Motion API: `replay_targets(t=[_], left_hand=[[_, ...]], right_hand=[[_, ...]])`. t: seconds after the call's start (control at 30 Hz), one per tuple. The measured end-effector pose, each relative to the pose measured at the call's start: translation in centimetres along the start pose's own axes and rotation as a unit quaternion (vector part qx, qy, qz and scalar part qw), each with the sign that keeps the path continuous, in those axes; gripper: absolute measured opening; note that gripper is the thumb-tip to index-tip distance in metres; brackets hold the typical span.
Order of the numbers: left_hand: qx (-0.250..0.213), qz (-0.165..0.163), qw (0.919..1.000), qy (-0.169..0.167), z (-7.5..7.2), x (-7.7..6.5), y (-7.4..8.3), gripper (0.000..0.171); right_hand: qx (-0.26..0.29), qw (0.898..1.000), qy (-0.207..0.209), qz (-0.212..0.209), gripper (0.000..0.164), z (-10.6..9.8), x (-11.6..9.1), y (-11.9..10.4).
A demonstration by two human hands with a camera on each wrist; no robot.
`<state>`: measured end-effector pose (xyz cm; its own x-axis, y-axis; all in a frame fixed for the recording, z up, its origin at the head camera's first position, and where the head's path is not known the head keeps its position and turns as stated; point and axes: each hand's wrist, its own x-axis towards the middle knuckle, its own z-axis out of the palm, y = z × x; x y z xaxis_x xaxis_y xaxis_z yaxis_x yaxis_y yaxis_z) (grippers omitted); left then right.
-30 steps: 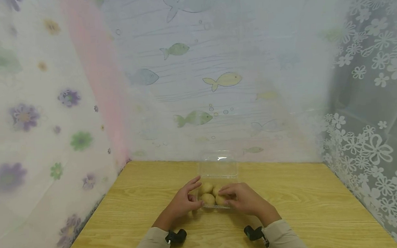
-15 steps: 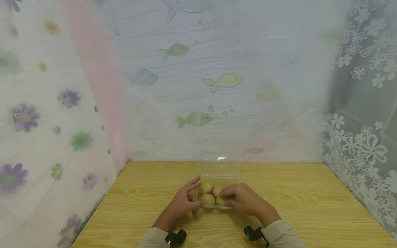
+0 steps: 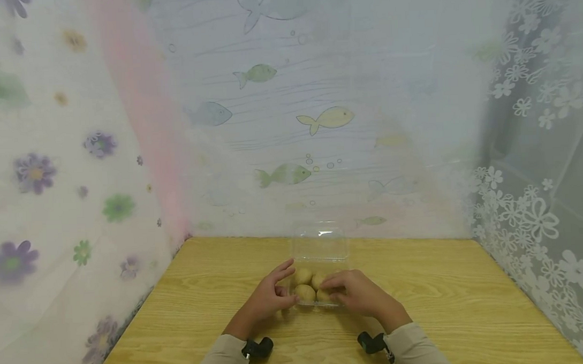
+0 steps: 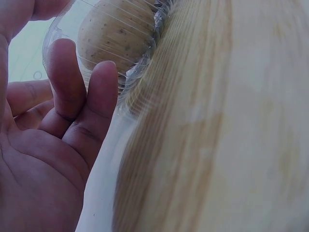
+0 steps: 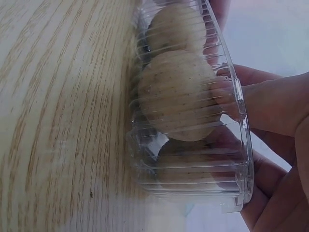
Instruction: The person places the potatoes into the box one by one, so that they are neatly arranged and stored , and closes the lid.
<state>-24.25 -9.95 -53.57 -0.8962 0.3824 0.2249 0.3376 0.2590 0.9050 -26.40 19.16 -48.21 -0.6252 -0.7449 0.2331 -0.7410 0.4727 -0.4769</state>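
A clear plastic clamshell box (image 3: 320,304) sits on the table, lid (image 3: 320,246) raised at the back. Several round, tan, speckled potatoes (image 3: 305,293) lie inside it. My right hand (image 3: 365,294) reaches over the right rim and holds the front right potato (image 5: 176,96) between thumb and fingers; the hand partly covers the potatoes on that side in the head view. My left hand (image 3: 264,301) is at the box's left side, thumb near the front corner and index finger along the side. In the left wrist view, fingertips (image 4: 104,77) touch the plastic wall beside a potato (image 4: 116,36).
The light wood-grain table (image 3: 420,284) spreads around the box. Behind it hangs a fish-printed curtain (image 3: 270,124), with flower-printed sheets on both sides. Black wrist mounts (image 3: 259,348) sit at both sleeve cuffs.
The right thumb and fingers have shifted slightly over the front right potato, covering more of it than a second ago. The left hand and box stay in place.
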Motion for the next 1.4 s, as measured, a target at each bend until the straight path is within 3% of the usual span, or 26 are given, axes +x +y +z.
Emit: replay_targets(t=[0.4,0.73,0.9,1.0,1.27,1.4], left_hand=[[0.018,0.005,0.9998,-0.011,0.0,-0.1,0.3,0.088],[0.053,0.01,0.9985,0.001,-0.1,-0.2,0.0,0.086],[0.088,-0.015,0.9959,0.014,-0.2,0.0,0.4,0.091],[0.095,-0.039,0.9945,0.021,-0.7,0.5,0.5,0.092],[0.102,-0.062,0.9919,0.042,-1.9,3.0,0.5,0.083],[0.078,-0.1,0.9901,0.06,-2.8,4.6,0.2,0.085]], right_hand=[[0.016,1.0,0.006,-0.001,0.032,0.1,0.0,0.2],[0.031,0.999,0.008,-0.008,0.032,0.2,0.0,0.3],[0.035,0.999,0.016,-0.005,0.03,-0.2,-0.1,0.4],[0.043,0.999,0.028,0.002,0.029,-0.7,0.2,0.6],[0.013,0.996,0.084,0.033,0.032,-1.6,1.1,2.3],[0.016,0.989,0.124,0.078,0.038,-1.6,1.8,2.5]])
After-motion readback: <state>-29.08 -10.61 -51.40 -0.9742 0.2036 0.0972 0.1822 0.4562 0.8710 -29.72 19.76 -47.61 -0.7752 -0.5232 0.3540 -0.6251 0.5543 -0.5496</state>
